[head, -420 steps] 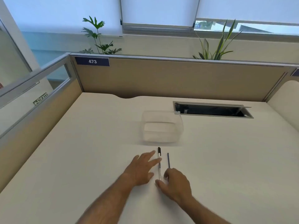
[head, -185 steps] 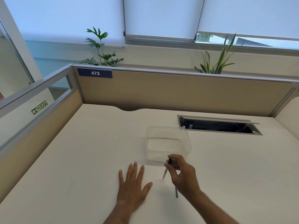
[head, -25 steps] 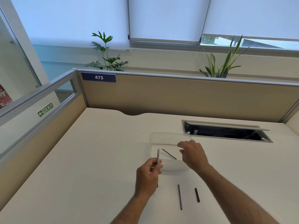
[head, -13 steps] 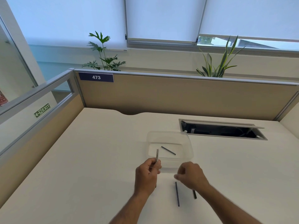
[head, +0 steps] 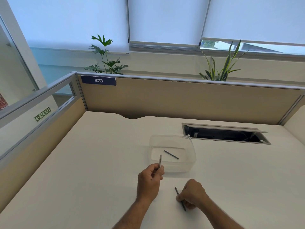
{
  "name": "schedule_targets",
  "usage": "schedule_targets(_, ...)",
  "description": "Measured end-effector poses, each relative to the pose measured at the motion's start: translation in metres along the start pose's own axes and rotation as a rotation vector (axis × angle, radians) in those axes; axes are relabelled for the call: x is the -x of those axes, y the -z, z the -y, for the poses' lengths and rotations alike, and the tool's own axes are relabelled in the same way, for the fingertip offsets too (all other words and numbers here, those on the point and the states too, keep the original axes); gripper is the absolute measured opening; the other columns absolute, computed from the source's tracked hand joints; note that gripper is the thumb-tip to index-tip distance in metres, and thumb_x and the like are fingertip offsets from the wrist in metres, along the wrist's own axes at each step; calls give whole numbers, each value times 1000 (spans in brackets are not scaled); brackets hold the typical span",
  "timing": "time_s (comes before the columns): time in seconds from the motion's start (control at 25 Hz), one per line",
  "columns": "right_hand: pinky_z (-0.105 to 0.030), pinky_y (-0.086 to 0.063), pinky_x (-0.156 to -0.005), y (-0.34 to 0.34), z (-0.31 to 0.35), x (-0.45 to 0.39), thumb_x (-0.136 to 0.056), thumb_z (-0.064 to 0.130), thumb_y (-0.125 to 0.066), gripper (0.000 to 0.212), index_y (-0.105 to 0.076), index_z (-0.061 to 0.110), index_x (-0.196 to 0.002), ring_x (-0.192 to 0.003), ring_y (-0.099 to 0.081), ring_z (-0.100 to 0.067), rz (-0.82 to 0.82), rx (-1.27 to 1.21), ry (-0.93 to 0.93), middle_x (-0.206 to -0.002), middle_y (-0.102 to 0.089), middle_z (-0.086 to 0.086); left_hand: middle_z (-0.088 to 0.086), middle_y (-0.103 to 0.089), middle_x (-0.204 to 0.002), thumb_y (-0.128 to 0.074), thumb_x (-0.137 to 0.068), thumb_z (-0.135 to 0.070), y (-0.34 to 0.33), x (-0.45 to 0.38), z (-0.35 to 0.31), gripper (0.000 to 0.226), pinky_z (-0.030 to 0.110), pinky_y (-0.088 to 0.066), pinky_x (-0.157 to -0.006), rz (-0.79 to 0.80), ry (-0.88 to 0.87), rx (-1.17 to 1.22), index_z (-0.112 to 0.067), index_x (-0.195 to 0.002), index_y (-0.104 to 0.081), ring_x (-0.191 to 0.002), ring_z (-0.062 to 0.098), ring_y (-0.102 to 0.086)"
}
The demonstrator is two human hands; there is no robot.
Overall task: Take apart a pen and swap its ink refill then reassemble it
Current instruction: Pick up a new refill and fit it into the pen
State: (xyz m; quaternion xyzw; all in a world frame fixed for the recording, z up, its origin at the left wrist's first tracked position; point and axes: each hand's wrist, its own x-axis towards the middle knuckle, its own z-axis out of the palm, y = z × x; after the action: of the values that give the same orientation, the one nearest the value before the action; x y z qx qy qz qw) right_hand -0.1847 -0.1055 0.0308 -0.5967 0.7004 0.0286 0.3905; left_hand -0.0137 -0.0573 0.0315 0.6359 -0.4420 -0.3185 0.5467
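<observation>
The left hand (head: 149,182) is closed around the clear pen barrel (head: 160,161), held above the tabletop (head: 99,162) with its long axis near upright and its free end pointing up and away. The right hand (head: 192,195) is pinched on the dark refill (head: 180,199), which lies low and right of the barrel, its long axis running near-to-far. Judged next: the refill's far end must swing up and left toward the barrel.
</observation>
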Motion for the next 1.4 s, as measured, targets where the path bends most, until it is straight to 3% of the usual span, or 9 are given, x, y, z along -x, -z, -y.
schedule_targets(0.08,-40,-64,-52,-2,1,0,-55,13,-77,30,-71,-4,-79,-47,-70,-26,-6,-15,-14,-60,-72,-10,-12,-75,-74,-64,-94,-29,1,0,1,14,14,-52,-57,-4,-4,-8,-29,-82,-71,-67,8,-71)
schedule_targets(0.16,-30,-60,-44,-6,0,3,-51,20,-67,26,-65,5,-72,-44,-65,-21,-55,42,3,-62,-69,-6,-13,-75,-74,-63,-94,-30,1,1,2,13,12,-51,-57,-4,-5,-14,-29,-83,-71,-68,8,-71)
schedule_targets(0.28,-19,-37,-40,-11,-5,3,-49,32,-59,23,-49,18,-63,-51,-55,-13,-151,207,60,-65,-59,4,-12,-74,-74,-63,-94,-30,1,1,3,13,13,-51,-57,-1,-3,-20,-29,-83,-70,-67,8,-71)
schedule_targets(0.4,-20,-30,-40,-9,-6,0,-50,34,-57,23,-42,18,-56,-47,-49,-14,-211,173,109,-56,-53,4,-13,-74,-73,-63,-94,-29,2,1,3,14,14,-52,-57,2,-6,-29,-30,-82,-70,-67,9,-71)
schedule_targets(0.56,-20,-45,-38,5,-3,2,-53,22,-59,13,-50,12,-54,-37,-58,-20,-178,-96,127,-48,-67,-6,-12,-74,-73,-62,-94,-29,0,2,3,14,13,-51,-57,7,-1,-29,-30,-83,-70,-67,9,-71)
schedule_targets(0.72,-32,-56,-51,19,5,13,-56,5,-63,7,-60,4,-62,-44,-63,-27,-6,-520,137,-53,-69,-16,-15,-73,-73,-62,-95,-29,-2,4,2,13,14,-52,-57,28,4,-28,-30,-83,-70,-66,8,-70)
schedule_targets(0.92,-34,-56,-63,34,14,23,-71,-6,-77,33,-71,6,-101,-63,-69,-21,145,-763,222,-71,-73,-10,-16,-73,-74,-63,-94,-26,-3,5,0,16,15,-52,-56,40,-3,-20,-33,-81,-70,-65,9,-71)
schedule_targets(1.16,-35,-61,-68,46,32,34,-80,-9,-74,45,-64,19,-115,-80,-75,-32,-67,-922,511,-82,-77,-17,-10,-75,-76,-66,-91,-15,-2,5,0,22,31,-61,-66,53,-21,-29,-35,-85,-71,-69,10,-70)
schedule_targets(1.4,-30,-63,-69,51,50,42,-87,0,-70,20,-70,14,-101,-80,-76,-27,-307,-971,701,-88,-75,-13,-15,-74,-74,-67,-91,-15,-5,4,1,33,35,-62,-73,70,-59,-30,-47,-82,-69,-75,11,-70)
